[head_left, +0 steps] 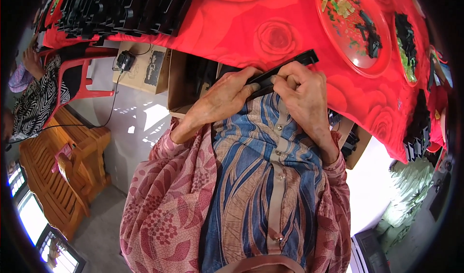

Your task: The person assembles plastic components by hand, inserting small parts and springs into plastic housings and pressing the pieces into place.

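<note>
A long, narrow black plastic piece [306, 59] lies slantwise at the near edge of the red cloth-covered table, just in front of my chest. My left hand [227, 95] grips its lower left end, thumb on the near side and fingers curled behind. Along its middle, my right hand [305, 90] has its thumb and bent forefinger pinched against the piece. Whether a smaller part sits between the right fingertips is hidden. The far right end of the piece sticks out past my right hand, over the cloth.
Many similar black pieces [116, 7] are stacked at the far left. A red round tray [366, 73] with small green, yellow and black parts stands at the right, a second tray beside it. Cardboard boxes [140, 72] stand below the table. At left, a person sits near a red chair [81, 82].
</note>
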Demonstrator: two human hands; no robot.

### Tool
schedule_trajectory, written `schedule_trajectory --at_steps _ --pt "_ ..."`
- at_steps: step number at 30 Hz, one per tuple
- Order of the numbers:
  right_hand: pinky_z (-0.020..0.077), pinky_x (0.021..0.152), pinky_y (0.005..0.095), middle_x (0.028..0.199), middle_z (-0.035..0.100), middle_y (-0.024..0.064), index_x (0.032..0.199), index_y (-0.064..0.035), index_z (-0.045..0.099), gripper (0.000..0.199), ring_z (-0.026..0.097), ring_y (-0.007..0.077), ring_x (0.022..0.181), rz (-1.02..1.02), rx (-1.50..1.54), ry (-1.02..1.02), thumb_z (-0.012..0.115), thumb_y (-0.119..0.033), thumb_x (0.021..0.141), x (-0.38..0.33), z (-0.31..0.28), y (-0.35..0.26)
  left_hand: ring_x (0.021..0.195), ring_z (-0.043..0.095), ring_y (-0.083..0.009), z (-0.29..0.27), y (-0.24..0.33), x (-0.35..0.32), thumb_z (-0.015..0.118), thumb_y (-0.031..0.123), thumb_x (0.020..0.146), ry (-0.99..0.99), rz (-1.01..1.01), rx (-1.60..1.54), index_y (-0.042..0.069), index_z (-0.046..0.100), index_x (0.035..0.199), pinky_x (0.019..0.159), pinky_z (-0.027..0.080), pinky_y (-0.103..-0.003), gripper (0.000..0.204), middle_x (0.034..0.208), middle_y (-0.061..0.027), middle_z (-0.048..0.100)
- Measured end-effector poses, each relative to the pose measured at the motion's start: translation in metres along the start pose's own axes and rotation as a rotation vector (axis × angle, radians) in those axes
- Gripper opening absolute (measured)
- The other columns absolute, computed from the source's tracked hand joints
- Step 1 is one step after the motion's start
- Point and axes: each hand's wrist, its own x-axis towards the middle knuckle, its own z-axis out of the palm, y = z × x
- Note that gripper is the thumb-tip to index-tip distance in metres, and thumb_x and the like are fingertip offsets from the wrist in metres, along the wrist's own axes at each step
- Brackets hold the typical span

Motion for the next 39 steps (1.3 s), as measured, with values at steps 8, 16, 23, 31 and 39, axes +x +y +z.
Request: schedule_trajectory --at_steps 8,16,23,31,39 --pt "0.0382 0.045 0.0337 0.052 0.057 0.0121 0.077 0.0001 0.064 0.015 0.055 0.0190 0.042 0.137 0.103 -0.142 0.070 -0.013 0.080 0.002 -0.010 0.002 0.087 0.060 -0.0476 0.008 -0.002 0.000 0.051 0.004 0.093 0.065 0.000 0.039 -0.003 0.052 0.114 0.072 0.046 -0.045 0.022 0.088 -0.0306 0.061" --pt "0.0437 0.049 0.0419 0.059 0.061 0.0152 0.078 -0.0011 0.064 0.014 0.061 0.0307 0.051 0.106 -0.106 -0.118 0.070 -0.014 0.080 -0.008 -0.017 -0.019 0.090 0.055 -0.0523 0.009 0.003 -0.005 0.052 0.003 0.093 0.087 0.002 0.080 -0.003 0.050 0.112 0.072 0.046 -0.047 0.020 0.087 -0.0313 0.060" --pt "0.0386 0.047 0.0360 0.054 0.057 0.0112 0.077 0.0000 0.064 0.010 0.054 0.0198 0.047 -0.003 -0.051 -0.047 0.069 -0.008 0.080 -0.001 -0.014 -0.006 0.102 0.065 -0.0347 -0.007 0.004 0.002 0.049 0.004 0.089 -0.112 -0.014 0.029 -0.003 0.051 0.126 0.089 0.047 -0.038 0.037 0.102 -0.0247 0.065" --pt "0.0406 0.048 0.0386 0.053 0.056 0.0121 0.080 -0.0019 0.067 0.012 0.057 0.0255 0.047 0.042 -0.029 -0.061 0.068 -0.013 0.082 0.000 -0.010 -0.004 0.101 0.061 -0.0232 -0.008 0.004 0.000 0.048 -0.002 0.086 -0.105 -0.095 -0.013 -0.004 0.053 0.125 0.092 0.045 -0.033 0.039 0.104 -0.0198 0.063" --pt "0.0397 0.048 0.0353 0.054 0.058 0.0110 0.083 -0.0018 0.068 0.014 0.056 0.0205 0.046 0.093 0.001 -0.164 0.070 -0.016 0.083 -0.006 -0.012 -0.014 0.100 0.063 -0.0264 -0.005 0.003 -0.003 0.049 -0.001 0.086 -0.073 -0.010 -0.025 -0.004 0.053 0.125 0.090 0.047 -0.036 0.039 0.105 -0.0220 0.065"
